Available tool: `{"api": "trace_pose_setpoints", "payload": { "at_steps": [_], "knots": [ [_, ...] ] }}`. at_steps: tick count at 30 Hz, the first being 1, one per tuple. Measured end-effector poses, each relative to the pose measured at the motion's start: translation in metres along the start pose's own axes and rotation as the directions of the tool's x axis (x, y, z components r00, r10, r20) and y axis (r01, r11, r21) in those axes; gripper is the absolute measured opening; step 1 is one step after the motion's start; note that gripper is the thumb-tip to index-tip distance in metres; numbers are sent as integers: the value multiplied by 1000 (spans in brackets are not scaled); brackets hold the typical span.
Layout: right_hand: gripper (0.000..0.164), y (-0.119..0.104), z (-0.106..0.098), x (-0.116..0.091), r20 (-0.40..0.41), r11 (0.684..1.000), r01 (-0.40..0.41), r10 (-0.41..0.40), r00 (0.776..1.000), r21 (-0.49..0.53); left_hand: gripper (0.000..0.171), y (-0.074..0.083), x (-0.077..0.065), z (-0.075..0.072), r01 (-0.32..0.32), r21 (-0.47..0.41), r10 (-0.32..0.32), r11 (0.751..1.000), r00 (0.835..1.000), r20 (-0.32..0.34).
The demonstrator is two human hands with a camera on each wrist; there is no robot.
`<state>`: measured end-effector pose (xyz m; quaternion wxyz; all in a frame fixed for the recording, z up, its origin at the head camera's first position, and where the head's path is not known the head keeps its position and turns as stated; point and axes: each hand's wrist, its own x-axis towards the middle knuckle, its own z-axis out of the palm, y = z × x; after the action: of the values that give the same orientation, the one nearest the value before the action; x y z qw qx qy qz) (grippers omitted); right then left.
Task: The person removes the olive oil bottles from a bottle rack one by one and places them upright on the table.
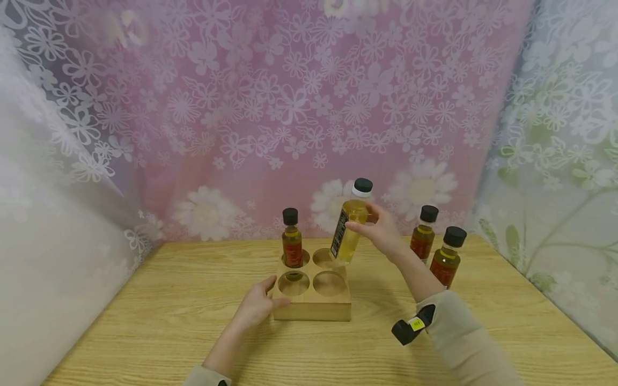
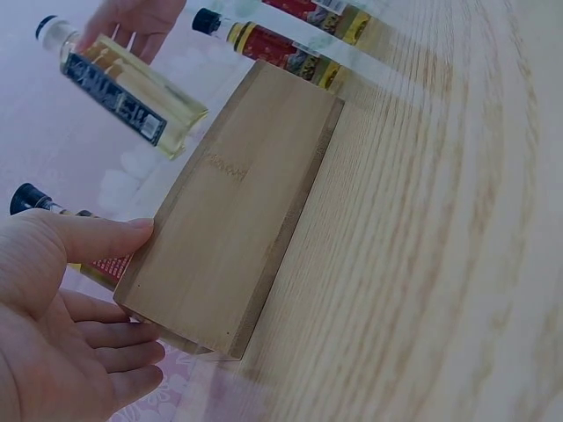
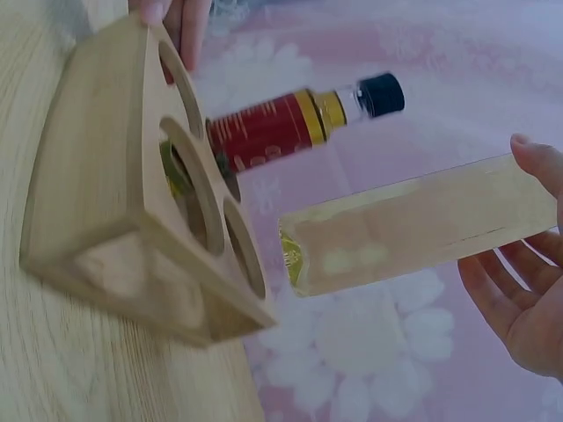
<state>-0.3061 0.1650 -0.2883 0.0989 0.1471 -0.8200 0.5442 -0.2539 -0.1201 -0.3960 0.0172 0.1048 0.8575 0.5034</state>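
My right hand (image 1: 384, 231) grips a clear bottle of pale yellow oil (image 1: 355, 236) with a black cap, white neck band and dark label. The bottle tilts, its base hanging above the back right hole of a wooden bottle rack (image 1: 311, 312). That rack has round holes in two rows and an open end, as the right wrist view shows. My left hand (image 1: 256, 306) holds its left end, thumb at the front top edge (image 2: 229, 202) and fingers at the side. A red-labelled bottle (image 1: 292, 249) with a black cap stands in the back left hole.
Two more red-labelled bottles stand on the table at the right, one farther back (image 1: 422, 241) and one nearer (image 1: 444, 265), just beyond my right forearm. A flowered pink curtain (image 1: 289, 134) hangs behind the wood-grain table (image 1: 183, 289), with pale flowered cloth on both sides.
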Motion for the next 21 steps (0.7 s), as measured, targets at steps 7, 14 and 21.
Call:
{"api": "trace_pose_setpoints", "payload": {
  "at_steps": [7,14,21],
  "knots": [
    [85,15,-21,1,-25,996,-70,69,997,-58,77,1,0,0,9,-2,-9,1000,1000,0],
    [83,38,-25,6,-85,993,-76,69,994,-90,77,1,-1,-1,7,-8,-7,1000,1000,-1],
    [78,61,-24,6,-119,986,-118,104,988,-117,77,2,-2,0,13,-19,-13,1000,1000,1]
  ]
}}
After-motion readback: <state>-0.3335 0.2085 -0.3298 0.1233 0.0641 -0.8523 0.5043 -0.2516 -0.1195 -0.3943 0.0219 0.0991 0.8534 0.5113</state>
